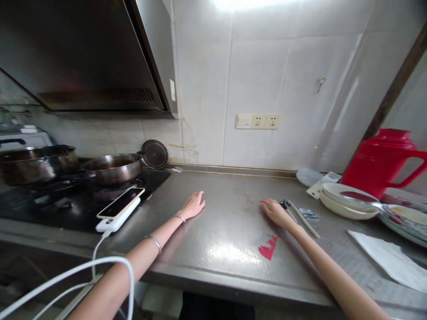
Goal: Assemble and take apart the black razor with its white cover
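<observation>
My left hand (pixel 193 205) lies on the steel countertop (pixel 230 209) with its fingers stretched out and nothing in it. To the right, my right hand (pixel 274 211) also rests palm down on the steel, fingers extended, holding nothing I can see. Beside its outer edge is a tool with two long grey handles (pixel 304 220) and a dark head; the hand partly covers it, so I cannot tell its exact kind. A jagged-edged piece of red paper (pixel 268 249) lies nearer the front edge, left of my right forearm.
On the left, a stove (pixel 76 202) bears a steel pan (pixel 115 169) and a larger pot (pixel 36 164). A phone (pixel 120 203) sits on a white power bank (pixel 115 223) with a cable. At right stand a red thermos (pixel 380 162), stacked bowls (pixel 348 206) and a white napkin (pixel 390 258).
</observation>
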{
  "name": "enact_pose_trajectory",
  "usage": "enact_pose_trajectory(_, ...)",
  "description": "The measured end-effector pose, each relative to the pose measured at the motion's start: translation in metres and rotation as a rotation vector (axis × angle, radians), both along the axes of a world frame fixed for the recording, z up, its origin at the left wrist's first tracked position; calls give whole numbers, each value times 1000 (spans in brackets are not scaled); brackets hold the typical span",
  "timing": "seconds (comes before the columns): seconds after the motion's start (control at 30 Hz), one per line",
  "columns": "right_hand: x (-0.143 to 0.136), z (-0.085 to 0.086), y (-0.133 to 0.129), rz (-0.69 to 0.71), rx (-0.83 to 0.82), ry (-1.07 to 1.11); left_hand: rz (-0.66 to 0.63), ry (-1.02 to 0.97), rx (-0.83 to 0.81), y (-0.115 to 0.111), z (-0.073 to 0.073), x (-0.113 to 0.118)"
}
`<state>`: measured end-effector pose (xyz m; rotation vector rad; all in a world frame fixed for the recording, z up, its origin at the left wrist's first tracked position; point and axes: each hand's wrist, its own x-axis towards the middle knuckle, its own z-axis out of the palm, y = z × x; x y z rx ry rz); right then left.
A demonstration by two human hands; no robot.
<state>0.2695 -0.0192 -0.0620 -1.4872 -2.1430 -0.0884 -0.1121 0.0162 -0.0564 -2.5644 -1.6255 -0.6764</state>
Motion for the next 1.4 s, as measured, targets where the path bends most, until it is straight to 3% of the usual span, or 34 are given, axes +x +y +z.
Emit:
enact_pose_trajectory(0.17, -14, -22, 5, -35, 22, -7, 42, 26, 37, -3, 1, 2)
enact_pose_trajectory(0.3, -14, -28, 1, -42, 58, -16, 45, 25, 37, -2, -1, 1)
enact_pose_trajectory(0.93, -18, -17, -10, -191, 18, -5, 82, -26, -56, 5, -1, -2)
enact_pose_trajectory(1.2, -24, -7, -16, -197, -38, 8, 53, -34, -70, 11, -2, -1)
enact_pose_trajectory(1.4, -22, -9, -15, -218, -33, -22, 60, -20, -87, 9, 0, -1)
